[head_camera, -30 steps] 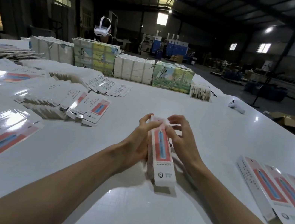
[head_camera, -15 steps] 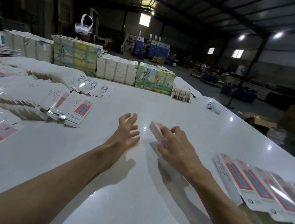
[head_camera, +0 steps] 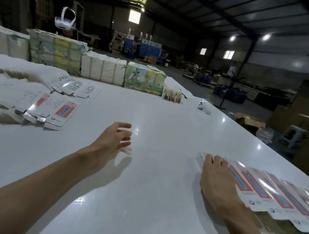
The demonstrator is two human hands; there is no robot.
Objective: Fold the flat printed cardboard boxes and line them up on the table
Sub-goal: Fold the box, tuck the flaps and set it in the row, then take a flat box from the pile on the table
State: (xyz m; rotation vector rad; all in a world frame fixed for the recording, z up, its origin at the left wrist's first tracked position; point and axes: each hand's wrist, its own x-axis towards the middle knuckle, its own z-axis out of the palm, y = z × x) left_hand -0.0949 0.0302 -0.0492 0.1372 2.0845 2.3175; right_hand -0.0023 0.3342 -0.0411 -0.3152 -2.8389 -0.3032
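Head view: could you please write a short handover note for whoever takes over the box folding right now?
Left hand: open, holds nothing, over the white table.
Right hand: fingers laid on the left end of the row of folded boxes near the table's right edge.
Done: several folded boxes lie side by side in that row.
Left: a big fanned stack of flat boxes waits on the table's left side. Take the next one, fold it and add it to the row.
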